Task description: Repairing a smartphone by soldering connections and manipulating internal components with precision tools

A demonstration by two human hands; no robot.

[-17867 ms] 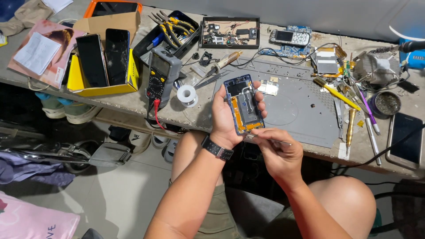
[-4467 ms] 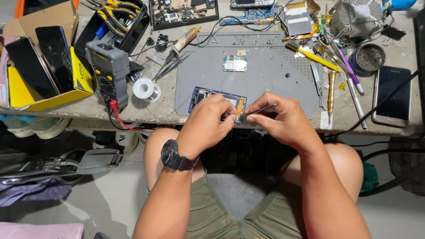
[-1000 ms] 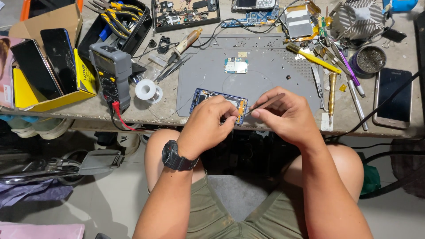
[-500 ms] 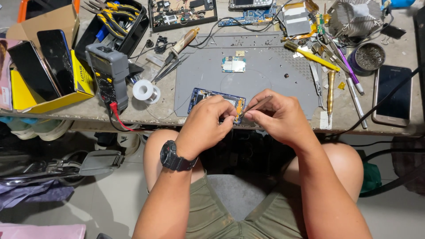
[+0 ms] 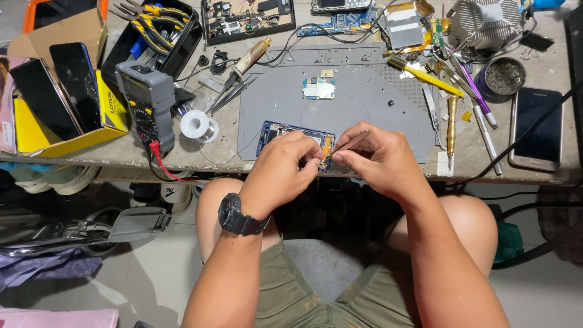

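An opened blue phone body (image 5: pixel 285 132) lies on the front edge of a grey work mat (image 5: pixel 376 109). My left hand (image 5: pixel 282 173) rests on the phone and pins it down, a black watch on its wrist. My right hand (image 5: pixel 379 161) pinches metal tweezers (image 5: pixel 341 147), whose tip touches the phone's lower end beside an orange flex strip. A small circuit board (image 5: pixel 318 88) lies on the mat farther back.
A grey multimeter (image 5: pixel 147 103) with a red lead, a solder spool (image 5: pixel 197 126) and a tray of pliers (image 5: pixel 159 27) stand at the left. A yellow box (image 5: pixel 112 109) holds dark phones. At the right lie screwdrivers (image 5: pixel 450 121), a round tin (image 5: pixel 501 76) and a black phone (image 5: pixel 537 127).
My hands hold nearly the same pose over the last second; the tweezers' tip has shifted slightly on the phone's lower end. Much earlier I held the phone up in the air.
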